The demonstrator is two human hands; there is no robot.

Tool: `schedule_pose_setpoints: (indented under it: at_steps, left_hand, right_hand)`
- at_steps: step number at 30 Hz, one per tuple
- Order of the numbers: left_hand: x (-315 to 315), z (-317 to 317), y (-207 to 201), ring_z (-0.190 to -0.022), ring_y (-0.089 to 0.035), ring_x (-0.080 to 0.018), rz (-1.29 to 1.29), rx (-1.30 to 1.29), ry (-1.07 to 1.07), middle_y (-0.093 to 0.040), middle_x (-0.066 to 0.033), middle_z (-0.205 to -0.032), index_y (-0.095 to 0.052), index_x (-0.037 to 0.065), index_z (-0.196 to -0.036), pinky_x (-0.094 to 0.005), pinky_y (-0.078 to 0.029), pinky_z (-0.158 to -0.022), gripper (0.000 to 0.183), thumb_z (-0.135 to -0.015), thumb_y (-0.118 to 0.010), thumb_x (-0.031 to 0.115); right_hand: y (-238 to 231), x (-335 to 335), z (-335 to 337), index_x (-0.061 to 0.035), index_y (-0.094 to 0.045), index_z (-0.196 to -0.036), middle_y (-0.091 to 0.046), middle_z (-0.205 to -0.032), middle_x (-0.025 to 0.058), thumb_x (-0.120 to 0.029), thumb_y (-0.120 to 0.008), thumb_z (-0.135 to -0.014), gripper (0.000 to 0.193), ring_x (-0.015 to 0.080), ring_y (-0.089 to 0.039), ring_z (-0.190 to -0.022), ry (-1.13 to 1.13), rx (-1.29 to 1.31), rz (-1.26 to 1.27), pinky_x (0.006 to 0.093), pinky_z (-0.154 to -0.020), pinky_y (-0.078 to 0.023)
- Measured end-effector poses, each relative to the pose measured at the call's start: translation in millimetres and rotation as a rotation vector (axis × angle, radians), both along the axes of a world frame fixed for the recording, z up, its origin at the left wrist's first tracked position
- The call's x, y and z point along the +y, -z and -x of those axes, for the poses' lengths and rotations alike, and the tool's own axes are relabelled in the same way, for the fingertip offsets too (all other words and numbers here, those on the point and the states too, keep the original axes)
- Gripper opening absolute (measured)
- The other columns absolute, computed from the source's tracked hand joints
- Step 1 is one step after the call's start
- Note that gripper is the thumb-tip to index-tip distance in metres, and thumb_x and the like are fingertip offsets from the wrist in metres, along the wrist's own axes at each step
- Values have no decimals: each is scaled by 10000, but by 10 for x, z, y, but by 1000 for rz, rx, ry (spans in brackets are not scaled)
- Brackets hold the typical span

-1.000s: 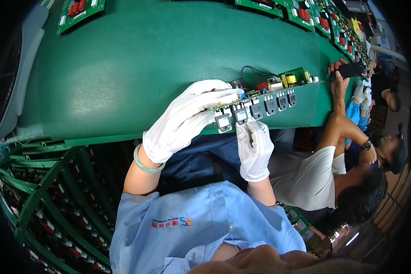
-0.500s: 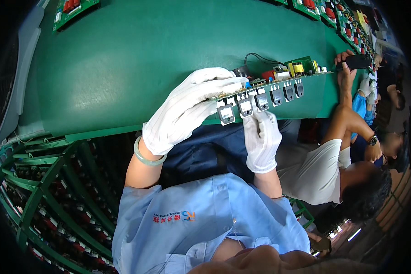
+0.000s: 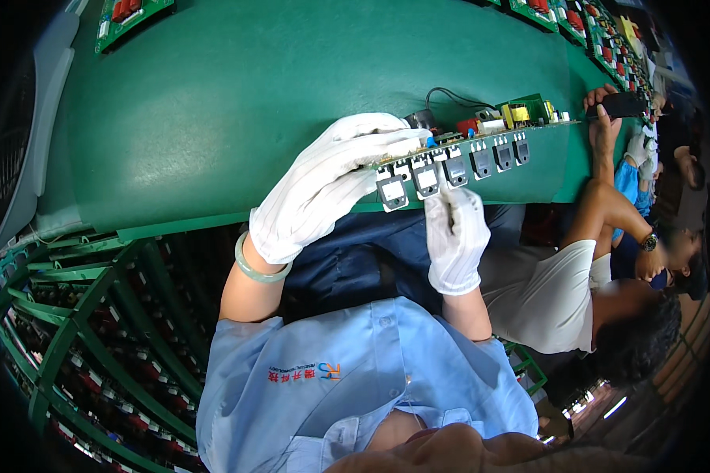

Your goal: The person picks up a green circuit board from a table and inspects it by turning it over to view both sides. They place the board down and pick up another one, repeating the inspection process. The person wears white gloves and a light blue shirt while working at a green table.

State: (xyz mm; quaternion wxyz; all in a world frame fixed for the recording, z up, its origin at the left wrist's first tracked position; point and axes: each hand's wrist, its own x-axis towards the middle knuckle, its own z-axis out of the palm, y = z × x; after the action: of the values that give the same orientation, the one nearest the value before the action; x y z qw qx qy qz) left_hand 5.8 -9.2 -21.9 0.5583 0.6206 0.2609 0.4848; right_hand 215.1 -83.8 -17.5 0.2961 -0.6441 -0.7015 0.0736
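In a white striped glove, my left hand [image 3: 319,185] grips the left end of a circuit board [image 3: 493,132], which is tilted on edge above the green table's near side. Yellow, red and blue parts and a looped black wire [image 3: 450,93] stand on its far face. Several flat black transistors [image 3: 481,162] hang in a row from the near face. My right hand [image 3: 456,244], also gloved, is just below the row with its fingers pinched together. Its fingertips are beside the second and third transistors from the left; whatever they hold is hidden.
The green table [image 3: 237,94] runs across the top, with another circuit board [image 3: 126,22] at far left and several more [image 3: 599,55] at far right. A green rack [image 3: 71,315] holding boards is at lower left. On the right, another person's hand [image 3: 603,118] holds a dark object.
The view has shifted slightly, so everything sits a little further right. Both hands keep nearly the same place at the board, with the right fingers still pinched under the transistors.
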Motion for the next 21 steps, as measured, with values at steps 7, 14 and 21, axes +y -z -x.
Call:
schedule_pose_setpoints:
  at_steps: [7,14,21]
  left_hand:
    - [-5,-3,-10,-1219,-518,-340,9,-25,11,-599,-150,-1302,-583,-28,-1268,-420,-404,-1046,392,-909,-497,102]
    - [52,39,-1,-1236,-506,-354,-111,93,30,-560,-210,-1320,-560,-82,-1268,-438,-380,-1063,463,-902,-464,186]
    - [41,56,54,-1247,-496,-370,-106,88,55,-566,-206,-1323,-578,-62,-1268,-439,-368,-1074,464,-920,-454,220]
  right_hand:
    - [-30,-34,35,-19,-680,-1077,-704,-963,134,-24,-732,-824,259,245,-671,-761,-36,55,20,316,-618,-536]
    - [-40,-19,65,-30,-674,-1061,-678,-931,136,-64,-729,-838,232,270,-666,-745,-77,-28,34,330,-589,-528]
    - [-34,-18,79,-27,-667,-1036,-674,-908,155,-55,-725,-843,203,295,-670,-714,-97,-8,64,343,-597,-535]
